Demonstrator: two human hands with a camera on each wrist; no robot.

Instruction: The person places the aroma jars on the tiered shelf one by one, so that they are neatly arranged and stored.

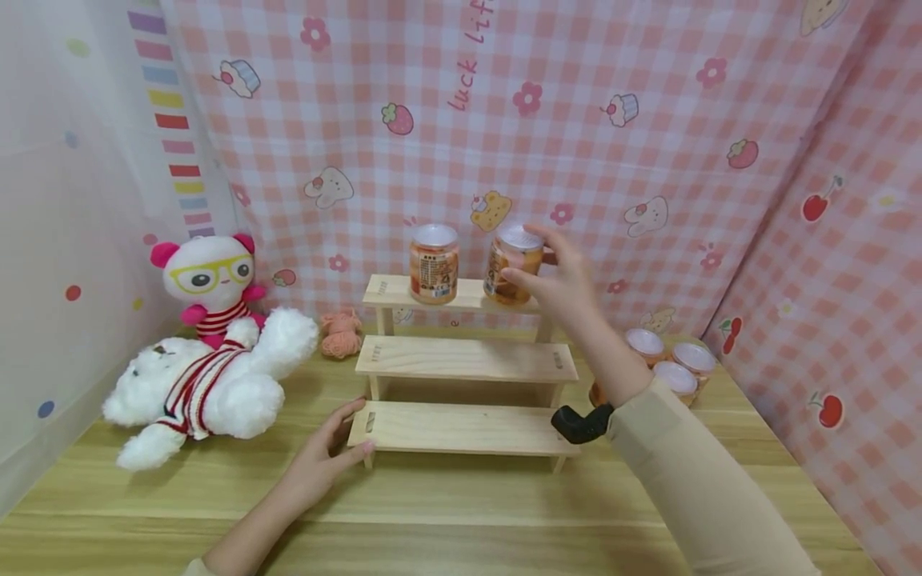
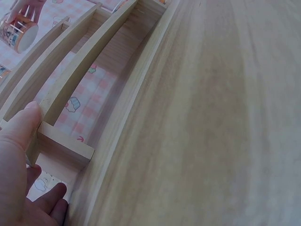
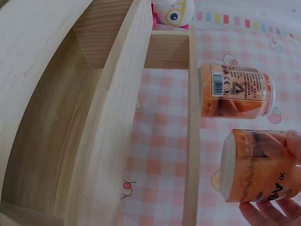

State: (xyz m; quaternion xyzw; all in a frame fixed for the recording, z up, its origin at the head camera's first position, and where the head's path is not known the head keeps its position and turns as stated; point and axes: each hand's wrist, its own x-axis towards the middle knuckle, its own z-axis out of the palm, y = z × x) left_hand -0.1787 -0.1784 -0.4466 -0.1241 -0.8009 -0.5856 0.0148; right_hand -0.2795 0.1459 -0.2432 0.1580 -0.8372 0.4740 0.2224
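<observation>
Left hand [image 1: 318, 462], lower left of centre in the head view, grips the wooden stand's [image 1: 461, 358] lowest shelf at its left end. Farther off, right of upper centre, the right hand [image 1: 567, 282], the nearer one to the jar [image 1: 515, 254], is clamped on it from the right. Its long axis is nearly upright, lid leaning right, base just above the top shelf [image 1: 470, 293]. Beside it, leftward, another jar [image 1: 434, 268] stands upright.

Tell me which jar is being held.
The tilted jar in the right hand, just above the top shelf. The jar to its left stands unheld; others sit on the table.
</observation>
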